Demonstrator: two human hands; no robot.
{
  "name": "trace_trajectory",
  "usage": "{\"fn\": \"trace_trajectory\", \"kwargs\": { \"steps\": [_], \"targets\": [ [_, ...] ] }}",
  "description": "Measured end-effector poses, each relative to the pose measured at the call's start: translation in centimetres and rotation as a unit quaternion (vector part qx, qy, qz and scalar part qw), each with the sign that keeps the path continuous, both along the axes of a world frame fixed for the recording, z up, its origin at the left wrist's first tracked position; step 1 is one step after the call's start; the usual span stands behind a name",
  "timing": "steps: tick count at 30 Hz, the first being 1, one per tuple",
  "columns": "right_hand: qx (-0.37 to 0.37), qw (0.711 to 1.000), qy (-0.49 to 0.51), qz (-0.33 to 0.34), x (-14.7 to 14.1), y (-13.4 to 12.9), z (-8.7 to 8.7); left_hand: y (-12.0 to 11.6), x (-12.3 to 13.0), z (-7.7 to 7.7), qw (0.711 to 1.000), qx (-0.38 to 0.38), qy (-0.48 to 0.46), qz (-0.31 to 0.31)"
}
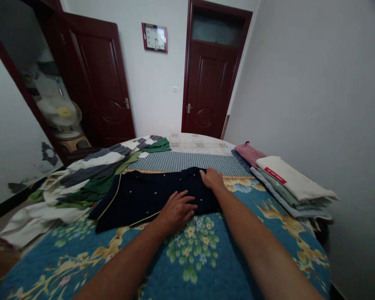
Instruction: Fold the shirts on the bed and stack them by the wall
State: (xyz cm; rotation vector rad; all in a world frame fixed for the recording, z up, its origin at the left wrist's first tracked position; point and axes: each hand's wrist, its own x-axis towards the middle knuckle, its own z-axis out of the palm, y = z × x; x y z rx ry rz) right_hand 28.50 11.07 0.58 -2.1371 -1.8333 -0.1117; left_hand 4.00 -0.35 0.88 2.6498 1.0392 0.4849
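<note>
A dark navy garment (143,191) with small light dots and yellow piping lies folded into a long strip across the blue floral bedcover (237,266). My left hand (177,210) rests flat on its lower middle part, fingers spread. At the upper right end of the garment is my right hand (211,178), its fingers apart and resting on the cloth by the far edge.
Unfolded striped, green and white clothes (103,166) are heaped on the left. On the right stands a stack of folded clothes, with a white one (296,179) and a pink one (250,154) on top. Beyond are a wall clock (155,38) and doors (211,83).
</note>
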Motion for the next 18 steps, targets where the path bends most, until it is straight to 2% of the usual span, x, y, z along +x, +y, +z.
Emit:
{"fn": "trace_trajectory", "kwargs": {
  "steps": [4, 8, 11, 15, 18],
  "targets": [
    [0.093, 0.995, -0.035, -0.026, -0.6, -1.2, 0.5, 0.0, -0.1, 0.1, 1.000, 0.001, -0.013, 0.000],
    [0.055, 0.997, -0.041, -0.033, -0.8, -1.9, 1.1, 0.0, -0.1, -0.2, 1.000, 0.005, -0.016, 0.002],
    [0.033, 0.998, -0.050, -0.001, -0.7, -2.3, 1.0, 0.1, -0.3, -0.4, 1.000, 0.008, -0.016, -0.002],
    [0.023, 0.997, -0.048, 0.055, -0.5, -3.7, -0.3, 0.1, -0.6, -0.7, 1.000, 0.009, -0.012, -0.009],
    [0.003, 0.998, -0.019, 0.065, -0.4, -5.3, -1.5, 0.1, -0.7, -0.8, 1.000, 0.012, -0.006, -0.013]
  ]
}}
